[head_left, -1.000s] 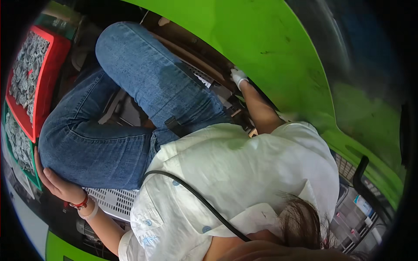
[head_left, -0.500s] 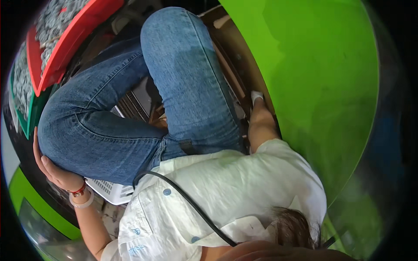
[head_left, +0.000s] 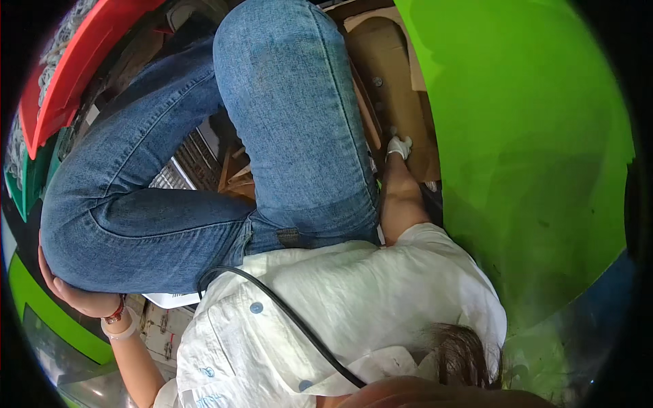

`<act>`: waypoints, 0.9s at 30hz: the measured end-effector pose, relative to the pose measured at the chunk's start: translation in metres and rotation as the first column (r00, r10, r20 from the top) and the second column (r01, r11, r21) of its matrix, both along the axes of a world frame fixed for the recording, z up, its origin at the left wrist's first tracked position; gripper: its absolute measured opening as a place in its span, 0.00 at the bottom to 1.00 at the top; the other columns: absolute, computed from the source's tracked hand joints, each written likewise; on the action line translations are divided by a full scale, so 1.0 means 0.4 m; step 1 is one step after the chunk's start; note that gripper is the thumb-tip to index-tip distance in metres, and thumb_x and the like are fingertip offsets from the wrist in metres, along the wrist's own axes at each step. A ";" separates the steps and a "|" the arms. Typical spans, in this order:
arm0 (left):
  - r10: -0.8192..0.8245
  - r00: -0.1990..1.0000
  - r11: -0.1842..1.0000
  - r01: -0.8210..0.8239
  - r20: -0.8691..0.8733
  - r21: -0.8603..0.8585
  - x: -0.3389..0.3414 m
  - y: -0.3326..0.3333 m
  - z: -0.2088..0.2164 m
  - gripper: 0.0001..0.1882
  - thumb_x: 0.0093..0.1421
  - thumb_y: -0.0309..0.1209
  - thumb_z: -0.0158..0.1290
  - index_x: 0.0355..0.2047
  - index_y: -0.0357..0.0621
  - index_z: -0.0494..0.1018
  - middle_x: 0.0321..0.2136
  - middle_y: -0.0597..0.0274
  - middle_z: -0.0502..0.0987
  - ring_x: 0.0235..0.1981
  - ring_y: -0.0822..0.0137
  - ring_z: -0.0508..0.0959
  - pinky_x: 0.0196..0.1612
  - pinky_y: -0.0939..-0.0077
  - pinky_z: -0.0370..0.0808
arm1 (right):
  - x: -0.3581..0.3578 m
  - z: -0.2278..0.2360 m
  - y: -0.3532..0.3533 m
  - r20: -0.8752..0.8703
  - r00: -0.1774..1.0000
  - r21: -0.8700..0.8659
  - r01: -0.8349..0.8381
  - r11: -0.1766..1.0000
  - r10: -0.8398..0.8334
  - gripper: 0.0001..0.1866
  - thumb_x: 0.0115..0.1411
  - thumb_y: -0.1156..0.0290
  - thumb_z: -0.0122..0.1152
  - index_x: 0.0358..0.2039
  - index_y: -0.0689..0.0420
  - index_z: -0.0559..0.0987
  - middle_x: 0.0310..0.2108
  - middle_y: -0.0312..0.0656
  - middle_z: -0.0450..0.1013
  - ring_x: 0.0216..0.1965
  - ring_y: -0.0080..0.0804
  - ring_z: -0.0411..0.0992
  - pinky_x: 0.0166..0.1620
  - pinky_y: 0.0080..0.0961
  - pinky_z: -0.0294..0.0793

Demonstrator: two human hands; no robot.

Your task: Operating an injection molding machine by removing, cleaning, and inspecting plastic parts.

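My left hand, with a red bracelet and a pale bangle at the wrist, lies against the side of my bent knee in blue jeans. Its fingers are stretched along the denim and partly hidden by the knee; nothing shows in them. Beyond my other thigh, my right hand reaches down over a brown cardboard box. White material covers its fingers, and whether they hold anything is too small to make out. A few small pale round pieces lie on the cardboard near it.
A large bright green panel rises close beside my right arm. At the upper left are a red bin and a green bin with grey pieces in them. A white slatted plastic seat shows under me. A black cable crosses my shirt.
The view has shifted, so the bins sit farther left and more of the cardboard box shows. My right hand remains down by the box, and my left hand stays on the knee.
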State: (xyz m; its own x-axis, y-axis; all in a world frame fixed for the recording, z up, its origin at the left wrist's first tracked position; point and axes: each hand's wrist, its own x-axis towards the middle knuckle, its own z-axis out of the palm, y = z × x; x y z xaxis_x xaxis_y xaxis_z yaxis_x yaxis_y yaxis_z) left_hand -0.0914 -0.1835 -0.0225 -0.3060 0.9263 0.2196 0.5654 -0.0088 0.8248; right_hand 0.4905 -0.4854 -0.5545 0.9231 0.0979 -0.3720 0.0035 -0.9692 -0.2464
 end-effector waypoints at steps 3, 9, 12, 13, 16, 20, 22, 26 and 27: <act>-0.001 0.999 1.000 0.000 -0.051 -0.025 -0.027 0.000 0.004 0.33 0.66 0.44 0.28 0.61 0.30 0.60 0.60 0.43 0.65 0.61 0.52 0.65 0.66 0.57 0.58 | 0.005 0.036 0.029 -0.297 0.938 0.087 0.211 0.974 -0.176 0.27 0.56 0.65 0.62 0.55 0.61 0.72 0.47 0.46 0.75 0.48 0.42 0.72 0.51 0.35 0.70; 0.132 0.974 0.989 -0.143 -0.184 -0.046 -0.063 -0.003 0.006 0.34 0.65 0.46 0.29 0.61 0.31 0.61 0.59 0.47 0.66 0.61 0.54 0.66 0.65 0.57 0.58 | 0.000 -0.004 0.032 -0.442 0.887 0.269 0.272 0.924 -0.133 0.25 0.57 0.64 0.62 0.54 0.59 0.74 0.52 0.48 0.72 0.53 0.40 0.70 0.55 0.34 0.67; 0.153 0.982 0.987 -0.158 -0.111 -0.038 -0.056 0.000 0.002 0.34 0.65 0.46 0.28 0.61 0.31 0.61 0.60 0.47 0.65 0.61 0.54 0.65 0.65 0.57 0.58 | -0.024 -0.023 0.093 -0.333 0.940 0.412 0.076 0.908 0.072 0.21 0.58 0.65 0.60 0.50 0.59 0.77 0.48 0.45 0.74 0.49 0.37 0.71 0.51 0.34 0.69; 0.162 0.981 0.986 -0.166 -0.110 -0.033 -0.051 0.001 0.002 0.34 0.65 0.46 0.28 0.61 0.31 0.61 0.60 0.47 0.65 0.61 0.54 0.65 0.65 0.56 0.58 | -0.028 -0.021 0.125 -0.336 0.938 0.391 0.059 0.918 0.082 0.20 0.58 0.65 0.60 0.49 0.59 0.78 0.45 0.43 0.75 0.47 0.36 0.72 0.48 0.33 0.70; 0.167 0.982 0.985 -0.170 -0.086 -0.026 -0.035 0.001 0.005 0.35 0.65 0.47 0.28 0.61 0.31 0.61 0.60 0.47 0.65 0.61 0.53 0.65 0.65 0.56 0.58 | -0.015 0.012 0.218 -0.296 0.918 0.516 -0.078 0.853 0.263 0.15 0.56 0.70 0.60 0.43 0.60 0.80 0.40 0.44 0.78 0.47 0.39 0.74 0.52 0.28 0.69; 0.093 0.990 0.995 -0.097 -0.110 -0.031 -0.029 0.003 0.008 0.35 0.65 0.47 0.28 0.61 0.31 0.61 0.59 0.46 0.65 0.61 0.53 0.65 0.65 0.56 0.58 | 0.001 0.061 0.220 0.001 0.996 -0.080 0.089 0.993 -0.089 0.18 0.55 0.65 0.58 0.44 0.60 0.79 0.45 0.47 0.77 0.49 0.45 0.74 0.52 0.34 0.71; 0.115 0.988 0.993 -0.118 -0.099 -0.026 -0.034 0.004 0.007 0.35 0.65 0.47 0.28 0.61 0.31 0.61 0.59 0.46 0.65 0.61 0.53 0.65 0.64 0.56 0.59 | 0.000 0.059 0.175 -0.295 0.946 0.262 0.213 0.941 -0.132 0.22 0.59 0.63 0.56 0.50 0.62 0.77 0.48 0.47 0.75 0.47 0.46 0.73 0.50 0.35 0.71; 0.144 0.982 0.988 -0.150 -0.125 -0.036 -0.046 0.003 0.001 0.35 0.65 0.48 0.28 0.61 0.30 0.60 0.59 0.46 0.66 0.61 0.53 0.65 0.64 0.56 0.59 | 0.008 0.002 0.120 -0.600 0.796 0.194 0.242 0.951 -0.081 0.33 0.55 0.61 0.63 0.58 0.66 0.70 0.58 0.52 0.68 0.58 0.46 0.67 0.59 0.35 0.65; 0.132 0.982 0.990 -0.138 -0.133 -0.032 -0.048 0.003 0.001 0.35 0.65 0.48 0.29 0.61 0.30 0.60 0.59 0.45 0.65 0.61 0.53 0.65 0.64 0.56 0.59 | 0.012 -0.016 0.127 -0.588 0.804 0.210 0.259 0.943 -0.090 0.33 0.55 0.61 0.64 0.57 0.67 0.70 0.58 0.53 0.67 0.58 0.46 0.66 0.59 0.35 0.64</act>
